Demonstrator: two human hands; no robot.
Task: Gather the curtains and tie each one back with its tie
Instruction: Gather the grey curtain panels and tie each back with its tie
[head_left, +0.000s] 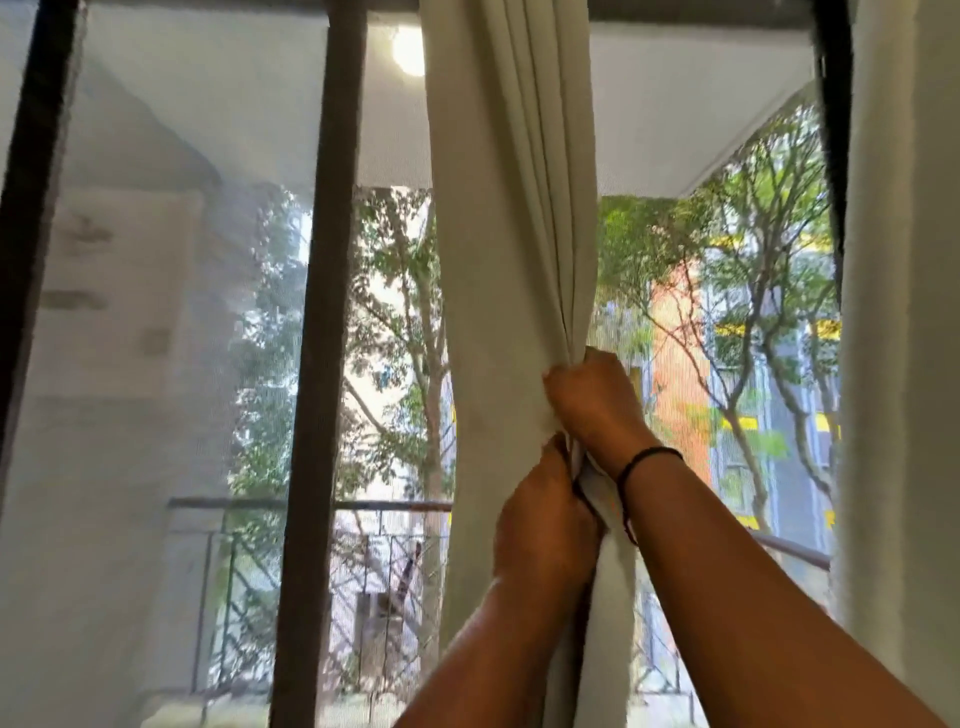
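**Q:** What is going on at the window?

**A:** A person, seen from their own head height, holds a pale curtain (511, 218) bunched into a narrow column in front of a screened window. The curtain hangs from the top of the frame, just right of the dark window post (317, 364), and narrows to a waist where the hands meet.

**Q:** How do the hands sit on it?

**A:** The right hand (592, 400) is the upper one, fingers curled tight round the gathered folds at the pinch point. The left hand (545, 519) is directly below and touching it, fingers also wrapped round the cloth. A black band (644, 460) circles the right wrist. Both forearms rise from the lower right corner.

**Q:** Is the tie visible?

**A:** A thin dark line shows between the two hands, at the left hand's fingertips, but whether that is the tie or a shadowed fold cannot be told.

**Q:** What else is in view?

**A:** A second curtain (904, 364) hangs loose down the right edge, well apart from the gathered one. Beyond the screen are a balcony railing (311, 504), green trees (400, 312) and an orange building (680, 353). A round ceiling light (408, 49) glows beside the curtain's top left edge.
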